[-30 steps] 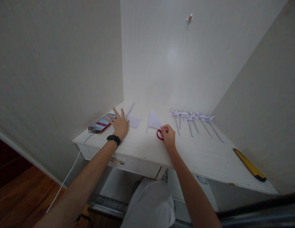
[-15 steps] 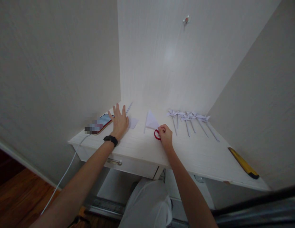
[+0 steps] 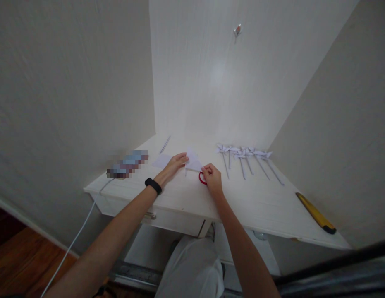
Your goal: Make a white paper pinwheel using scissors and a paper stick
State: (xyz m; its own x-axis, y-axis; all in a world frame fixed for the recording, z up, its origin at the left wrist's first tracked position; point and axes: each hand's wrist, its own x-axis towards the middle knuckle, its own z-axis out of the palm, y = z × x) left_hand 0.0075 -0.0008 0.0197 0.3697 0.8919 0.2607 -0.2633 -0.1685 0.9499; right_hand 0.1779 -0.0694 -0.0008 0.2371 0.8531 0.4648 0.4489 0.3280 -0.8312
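Observation:
A white sheet of paper (image 3: 194,160), folded into a triangle, is between my hands on the desk. My left hand (image 3: 176,163) has its fingers closed at the paper's left edge. At its lower right corner, my right hand (image 3: 212,176) pinches the paper between thumb and fingertips. Right under that hand shows a red loop handle (image 3: 202,178), seemingly of scissors; the rest of it is hidden. A flat piece of white paper (image 3: 161,160) lies behind my left hand. Further back are thin rolled paper sticks (image 3: 165,144).
Several paper pinwheels (image 3: 242,152) on sticks lie in a row at the back right. A yellow and black utility knife (image 3: 316,213) rests near the desk's right edge. On the left is a phone (image 3: 128,163) with a white cable (image 3: 83,225). Walls enclose the white desk (image 3: 242,203).
My left hand has moved right, from spread fingers beside the phone to the folded paper's left edge. My right hand keeps its pinch at the corner.

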